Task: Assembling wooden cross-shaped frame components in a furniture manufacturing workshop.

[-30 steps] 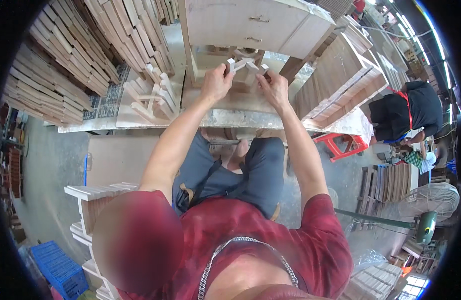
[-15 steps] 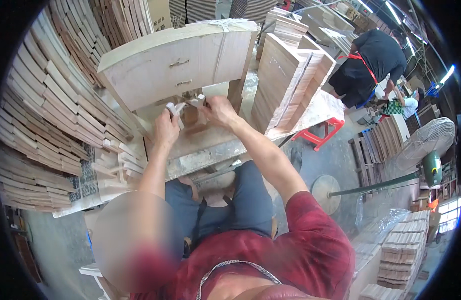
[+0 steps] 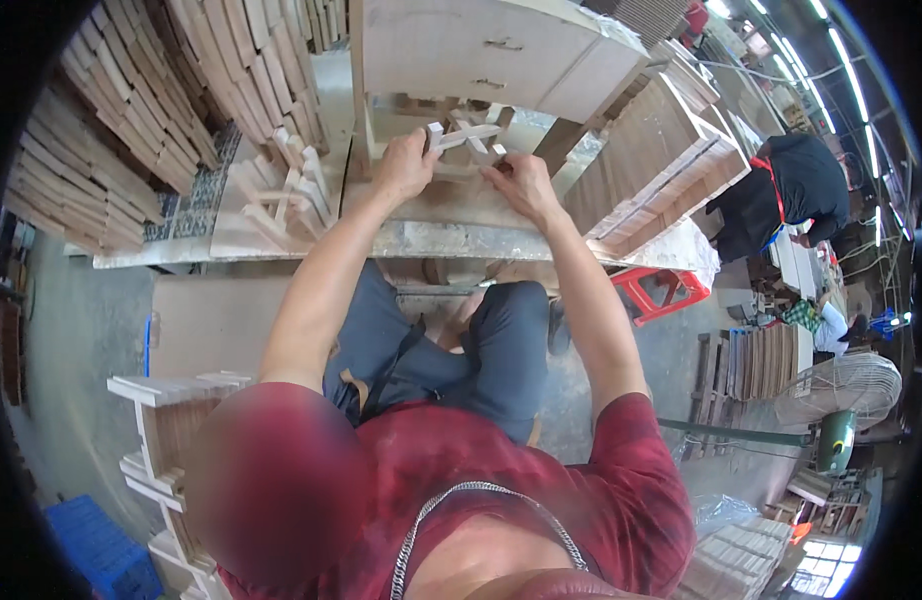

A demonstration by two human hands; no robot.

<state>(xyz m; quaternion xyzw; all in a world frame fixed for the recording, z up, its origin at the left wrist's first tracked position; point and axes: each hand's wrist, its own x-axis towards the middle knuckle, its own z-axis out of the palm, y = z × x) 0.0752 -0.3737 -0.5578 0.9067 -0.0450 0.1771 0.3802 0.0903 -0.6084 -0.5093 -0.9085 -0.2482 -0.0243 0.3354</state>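
Over the workbench my left hand [image 3: 405, 168] is closed on one end of a small piece made of pale wooden strips [image 3: 465, 137]. My right hand [image 3: 524, 186] pinches its other end, by a squared light-coloured tip. The strips seem to cross or join between my hands; how they are fixed cannot be made out. Just beyond stands a pale wooden panel with two small metal handles [image 3: 491, 60], raised on legs above the bench [image 3: 451, 238]. Left of my left hand, several small wooden frames [image 3: 289, 195] lie in a pile.
Tall stacks of wooden strips [image 3: 131, 110] line the left. A stack of boards [image 3: 646, 165] stands on the bench's right end, above a red stool [image 3: 661, 290]. A person in black [image 3: 791, 190] bends over farther right. A standing fan [image 3: 836, 440] and a blue crate [image 3: 103, 548] are on the floor.
The view has swung so that the bench and panel sit farther right and higher. Both hands keep hold of the wooden strips, now slightly farther apart.
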